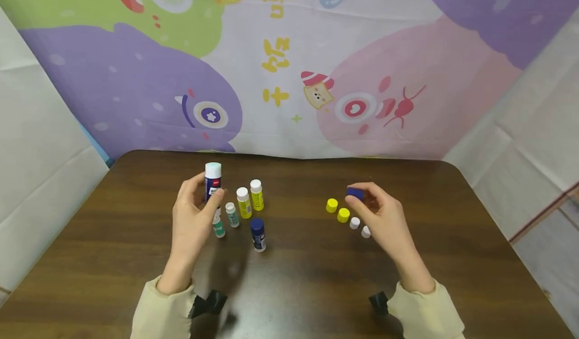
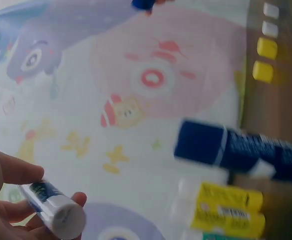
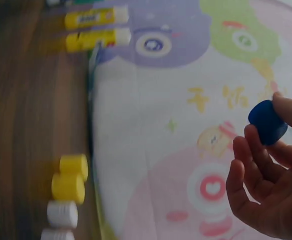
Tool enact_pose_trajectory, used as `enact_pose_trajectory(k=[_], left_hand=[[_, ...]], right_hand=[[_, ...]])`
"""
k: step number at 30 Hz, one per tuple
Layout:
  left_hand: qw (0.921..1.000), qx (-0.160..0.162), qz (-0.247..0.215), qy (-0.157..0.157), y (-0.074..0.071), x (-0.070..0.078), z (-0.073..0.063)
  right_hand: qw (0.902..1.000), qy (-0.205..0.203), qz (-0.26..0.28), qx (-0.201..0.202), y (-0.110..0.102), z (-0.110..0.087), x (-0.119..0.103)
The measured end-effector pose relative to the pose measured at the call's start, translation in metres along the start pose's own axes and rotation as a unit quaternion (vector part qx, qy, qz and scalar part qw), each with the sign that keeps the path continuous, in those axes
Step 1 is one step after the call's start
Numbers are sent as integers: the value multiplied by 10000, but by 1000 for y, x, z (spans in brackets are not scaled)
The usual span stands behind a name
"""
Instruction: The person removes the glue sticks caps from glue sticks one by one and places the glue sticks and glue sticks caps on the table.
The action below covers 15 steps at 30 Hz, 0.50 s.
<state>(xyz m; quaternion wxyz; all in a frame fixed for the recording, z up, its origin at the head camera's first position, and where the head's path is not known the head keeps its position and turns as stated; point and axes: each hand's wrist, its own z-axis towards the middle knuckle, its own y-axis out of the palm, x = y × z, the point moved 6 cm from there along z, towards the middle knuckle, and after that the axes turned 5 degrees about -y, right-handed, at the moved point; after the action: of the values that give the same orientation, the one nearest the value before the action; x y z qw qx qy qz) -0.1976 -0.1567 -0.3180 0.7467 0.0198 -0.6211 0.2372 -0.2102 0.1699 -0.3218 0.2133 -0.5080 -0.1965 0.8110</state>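
My left hand [image 1: 189, 223] grips a dark blue glue stick [image 1: 213, 176] upright above the table, its white top bare of a cap. In the left wrist view, the white end of this glue stick [image 2: 68, 217] points toward the camera. Well apart on the right, my right hand [image 1: 386, 221] pinches a dark blue cap [image 3: 267, 122] between thumb and fingertips. Beside the left hand stand two yellow glue sticks [image 1: 244, 203] and two small green ones [image 1: 232, 215], all with white tops. Nearer me is another dark blue glue stick [image 1: 258, 236] with its blue cap on.
Two yellow caps [image 1: 343, 215] and two white caps [image 1: 355, 223] sit in a slanting row by the right hand, which partly covers the nearest one. A cartoon-printed cloth [image 1: 280, 128] hangs behind the brown table [image 1: 307, 289].
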Motion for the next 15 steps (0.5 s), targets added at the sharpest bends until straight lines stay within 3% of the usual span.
enact_pose_trajectory(k=[4, 7, 12, 15], left_hand=[[9995, 7, 282, -174, -13, -13, 1], [9967, 65, 766, -244, -21, -24, 1], [9816, 223, 1866, -329, -31, -37, 3], [9693, 70, 2415, -465, -33, -43, 3]], right_hand=[[9978, 31, -661, -27, -10, -2, 15], [9932, 105, -1143, -183, -15, -6, 28], [9807, 400, -1773, -727, -17, -13, 52], [9696, 701, -2029, -1177, -17, -18, 66]])
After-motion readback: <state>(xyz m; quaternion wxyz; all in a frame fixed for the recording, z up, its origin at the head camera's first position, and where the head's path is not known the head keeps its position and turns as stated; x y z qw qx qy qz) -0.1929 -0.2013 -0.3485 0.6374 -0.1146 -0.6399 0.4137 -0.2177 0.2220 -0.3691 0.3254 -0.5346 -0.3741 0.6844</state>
